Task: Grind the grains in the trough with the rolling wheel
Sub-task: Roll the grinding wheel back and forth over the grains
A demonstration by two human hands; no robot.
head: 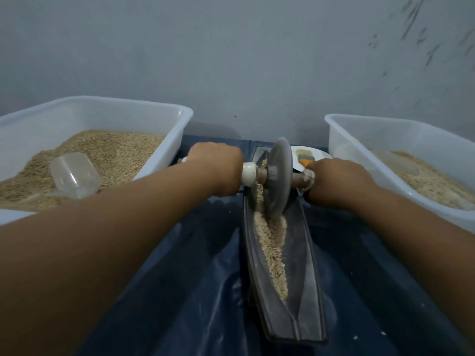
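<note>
Grains [273,242] at frame centre lie coarse in the trough [303,286]; grinding is judged unfinished. Rolling wheel [279,176] axle is gripped by left hand [218,167] and right hand [336,178].

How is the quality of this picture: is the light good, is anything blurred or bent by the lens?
Head view: dim, bluish light; wide-angle bending curves the white plastic tub of whole grain and the dark narrow trough; the grey disc-shaped rolling wheel and both hands, left and right, look soft; no strong glare.
</note>
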